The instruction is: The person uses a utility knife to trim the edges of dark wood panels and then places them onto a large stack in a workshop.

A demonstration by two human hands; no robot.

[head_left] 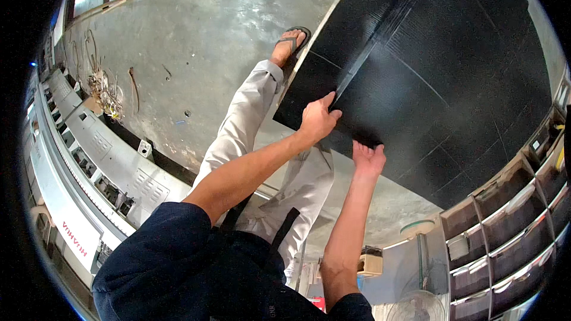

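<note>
A wide black sheet (410,125), glossy in places and crossed by thin pale lines, spreads over a large flat surface in front of me. One long raised fold (380,35) runs away from me across it. At the fold's near end, my left hand (319,117) is closed on the black material, its index finger and thumb toward the fold. My right hand (369,157) grips the sheet's near edge a little farther right, with its fingers bent. What lies under the fingertips is partly hidden.
A long pale machine (101,142) with slotted panels curves along the left. Tangled cords (107,92) lie beside it on the concrete floor (208,30). My sandalled foot (291,43) is by the surface's left edge. Shelving with compartments (505,232) and a fan (416,306) stand at lower right.
</note>
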